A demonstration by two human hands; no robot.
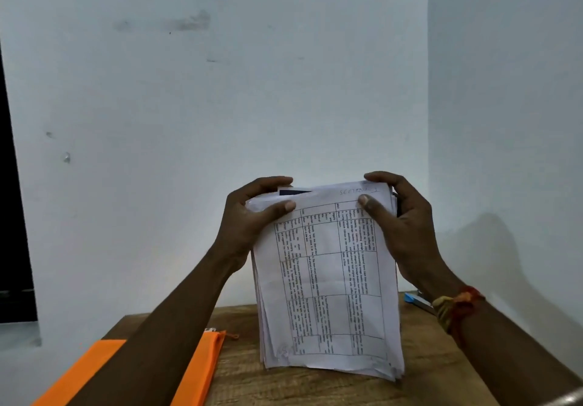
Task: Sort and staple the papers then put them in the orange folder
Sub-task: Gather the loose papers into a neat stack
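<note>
While squaring papers (328, 279) on end against table (315, 386), seen from head: grip by top corners only, with left hand (252, 219) and right hand (400, 225) curled round upper edge, thumbs pressing front sheet. Loosen hold a little, tap bottom edge on wood to align lower sheets (ragged at bottom left). Hold stack vertical, not fanned. Orange folder (202, 371) flat at left, partly under left forearm, apart from stack. Blue-tipped tool, likely stapler (413, 300), behind right wrist, near for stapling.
</note>
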